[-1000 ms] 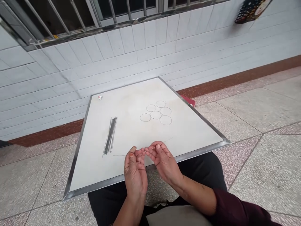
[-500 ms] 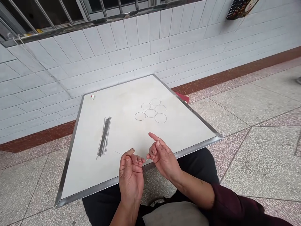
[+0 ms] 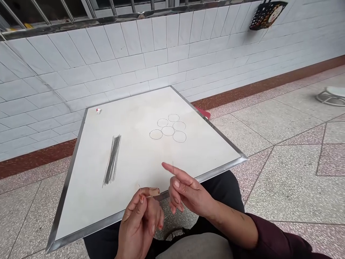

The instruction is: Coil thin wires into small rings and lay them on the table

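Observation:
Near the front edge of the white table (image 3: 134, 154), my left hand (image 3: 141, 219) pinches a thin dark wire (image 3: 139, 187) between thumb and fingers; its tip sticks up. A covering is wrapped round its index fingertip. To its right my right hand (image 3: 188, 189) pinches a thin wire (image 3: 173, 168) by the thumb, index finger pointing left. Whether both ends belong to one wire I cannot tell. Several thin wire rings (image 3: 168, 131) lie grouped beyond my right hand. A bundle of straight dark wires (image 3: 112, 160) lies on the left part of the table.
A small white and red object (image 3: 99, 111) sits at the far left corner. Metal trim (image 3: 221, 169) edges the table, against a tiled wall (image 3: 121, 64). Something red (image 3: 202, 113) shows behind the right edge. A basket (image 3: 266, 15) hangs on the wall; a stool (image 3: 332, 96) stands far right.
Both hands have moved lower and turned, the left one also to the left. The wire between them has shifted, its ends now pointing up. The whole view has moved slightly right.

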`<state>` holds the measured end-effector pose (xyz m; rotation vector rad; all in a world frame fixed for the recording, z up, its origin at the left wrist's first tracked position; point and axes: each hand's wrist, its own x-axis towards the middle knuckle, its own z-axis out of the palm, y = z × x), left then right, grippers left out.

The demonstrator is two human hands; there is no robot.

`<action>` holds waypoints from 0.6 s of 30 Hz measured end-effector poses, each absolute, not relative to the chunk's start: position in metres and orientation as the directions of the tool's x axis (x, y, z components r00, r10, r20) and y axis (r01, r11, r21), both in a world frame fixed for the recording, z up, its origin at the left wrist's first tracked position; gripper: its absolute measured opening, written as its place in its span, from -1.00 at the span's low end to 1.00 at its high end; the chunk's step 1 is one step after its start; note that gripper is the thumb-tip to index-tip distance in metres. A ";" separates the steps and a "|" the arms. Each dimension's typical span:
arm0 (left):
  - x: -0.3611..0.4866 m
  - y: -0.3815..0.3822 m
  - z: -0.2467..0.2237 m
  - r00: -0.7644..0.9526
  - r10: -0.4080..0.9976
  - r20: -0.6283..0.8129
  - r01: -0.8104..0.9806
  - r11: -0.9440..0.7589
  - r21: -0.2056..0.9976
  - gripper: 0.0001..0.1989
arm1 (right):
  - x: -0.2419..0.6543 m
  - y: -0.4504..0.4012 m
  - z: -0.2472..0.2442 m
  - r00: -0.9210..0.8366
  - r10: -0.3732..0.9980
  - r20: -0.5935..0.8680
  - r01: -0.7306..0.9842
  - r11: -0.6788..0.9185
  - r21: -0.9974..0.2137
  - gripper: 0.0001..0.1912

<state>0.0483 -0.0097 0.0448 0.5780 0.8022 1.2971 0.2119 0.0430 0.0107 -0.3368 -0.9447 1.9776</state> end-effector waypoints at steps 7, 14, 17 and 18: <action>0.041 -0.019 0.053 0.225 0.937 -0.267 -0.545 0.349 0.763 -0.74 | 0.218 0.035 0.010 -0.616 0.774 0.147 -0.559 -0.298 -0.774 -0.54; 0.034 -0.020 0.059 0.318 0.902 -0.291 -0.475 0.417 0.775 -0.76 | 0.224 0.033 0.022 -0.673 0.726 0.145 -0.433 -0.226 -0.873 -0.66; 0.032 -0.022 0.064 0.362 0.880 -0.306 -0.426 0.449 0.786 -0.76 | 0.229 0.032 0.025 -0.667 0.720 0.191 -0.358 -0.086 -0.930 -0.68; 0.031 -0.022 0.064 0.368 0.877 -0.310 -0.415 0.453 0.789 -0.75 | 0.231 0.032 0.026 -0.660 0.721 0.210 -0.334 -0.032 -0.942 -0.68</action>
